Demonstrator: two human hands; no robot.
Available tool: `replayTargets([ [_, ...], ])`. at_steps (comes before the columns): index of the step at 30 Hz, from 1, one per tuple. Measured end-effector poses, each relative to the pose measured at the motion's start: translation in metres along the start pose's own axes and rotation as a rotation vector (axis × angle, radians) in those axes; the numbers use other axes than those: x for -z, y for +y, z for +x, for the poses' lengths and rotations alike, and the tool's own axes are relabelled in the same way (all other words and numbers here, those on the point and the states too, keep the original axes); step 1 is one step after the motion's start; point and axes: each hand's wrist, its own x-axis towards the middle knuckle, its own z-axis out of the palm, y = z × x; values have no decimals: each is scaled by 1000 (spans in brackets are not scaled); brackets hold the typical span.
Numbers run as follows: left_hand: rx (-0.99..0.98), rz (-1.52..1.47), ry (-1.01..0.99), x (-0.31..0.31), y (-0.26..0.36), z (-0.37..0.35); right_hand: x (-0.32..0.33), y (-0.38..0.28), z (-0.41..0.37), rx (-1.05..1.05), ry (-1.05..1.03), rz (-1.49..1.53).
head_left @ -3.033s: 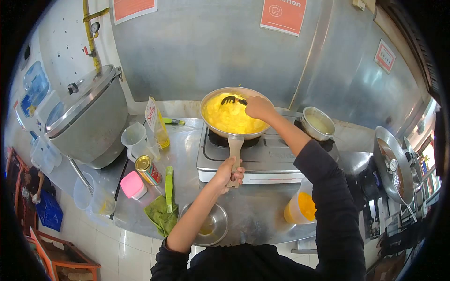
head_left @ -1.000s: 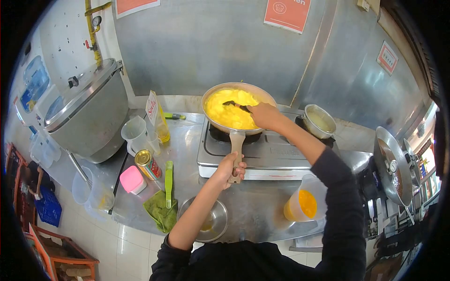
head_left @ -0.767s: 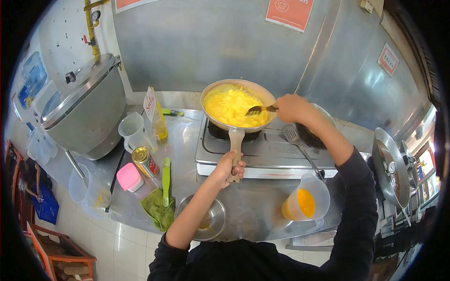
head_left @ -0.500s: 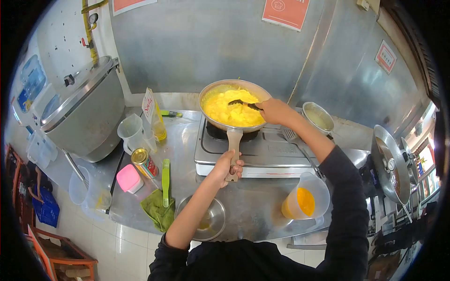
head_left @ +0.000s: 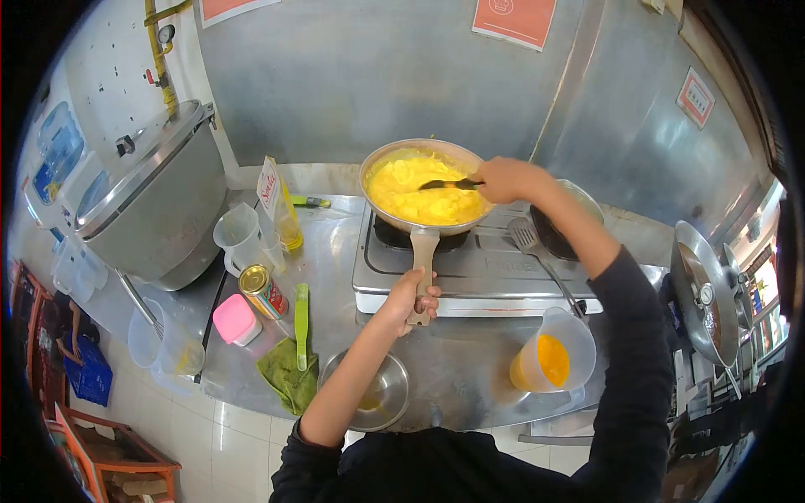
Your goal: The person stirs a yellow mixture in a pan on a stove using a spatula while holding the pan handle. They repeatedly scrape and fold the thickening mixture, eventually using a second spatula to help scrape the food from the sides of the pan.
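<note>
Over the left burner of a gas stove (head_left: 503, 289) sits a frying pan (head_left: 384, 214) holding soft yellow scrambled egg (head_left: 411, 180). My left hand (head_left: 411, 300) is closed around the pan's beige handle (head_left: 424, 251). In my right hand (head_left: 506, 179) is a black utensil (head_left: 449, 184), its head in the egg near the middle of the pan. A slotted metal spatula (head_left: 526, 237) lies on the stove to the right, below my right forearm. A plastic jug (head_left: 579, 350) with orange-yellow liquid stands in front of the stove.
A steel bowl (head_left: 390, 394) lies under my left forearm. Left of the stove are a green cloth (head_left: 285, 377), green tongs (head_left: 302, 327), a can (head_left: 262, 293), a pink-lidded container (head_left: 236, 319), a clear jug (head_left: 239, 235) and an oil pouch (head_left: 285, 214). Woks (head_left: 692, 293) stand far right.
My right hand has moved right and slightly up with the black utensil, whose head is farther right in the egg. The view has shifted slightly. My left hand still holds the handle.
</note>
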Motion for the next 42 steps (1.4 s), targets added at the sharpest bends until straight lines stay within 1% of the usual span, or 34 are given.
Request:
replayTargets([
  [1,3,-10,6,0,0,0,9,4,-2,-61,-113,-71],
  [3,-1,-7,3,0,0,-1,4,15,11,-75,-106,-90],
  [5,-4,2,-10,0,0,-2,-15,18,24,-99,-95,-110],
  [7,5,-2,0,-1,1,-2,-37,11,33,-66,39,54],
  [8,2,-1,-2,-2,1,-2,-41,6,32,-66,42,51],
  [10,-3,8,-6,-1,1,-3,-44,-12,21,49,123,57],
  [11,-4,6,-4,-1,0,-2,-40,-14,11,51,122,57],
  [14,16,-14,11,0,1,-1,-4,-17,-24,113,65,-4],
  [16,-1,11,7,-2,1,-3,9,-8,-21,-5,-69,-113],
  [18,3,7,7,-1,1,-4,-4,-1,-2,-13,-68,-125],
  [20,0,0,-4,-1,0,-3,-15,-4,10,107,55,-22],
  [21,8,-8,-2,-1,0,-3,-16,-8,9,106,59,-27],
  [23,13,-16,5,-1,2,-2,-24,-18,5,165,96,9],
  [24,11,-8,6,-1,1,-3,-14,-21,-5,169,93,10],
  [26,9,-2,6,-3,2,-3,24,-24,-36,138,-70,-38],
  [27,17,-7,12,-3,2,-3,28,-20,-38,140,-72,-39],
  [29,22,-13,23,-1,1,-3,37,-8,-32,75,-171,-121],
  [30,17,-14,-1,3,0,0,35,-7,-26,79,-170,-119],
  [32,11,-16,-28,6,-1,4,19,-2,-10,61,-60,-106],
  [33,12,-19,-35,7,-1,5,6,-2,-1,61,-59,-106],
  [35,15,-15,-43,6,-1,4,-17,-5,13,172,79,32],
  [36,13,-12,-40,6,0,4,-16,-8,11,170,84,33],
  [38,16,-8,-37,6,0,3,-13,-19,-4,170,69,-27],
  [39,16,-7,-32,6,0,3,5,-26,-22,107,-2,-53],
  [40,16,-7,-28,5,0,3,19,-25,-33,105,-4,-53],
  [42,17,-3,-11,-1,2,1,35,-19,-45,154,-123,-132],
])
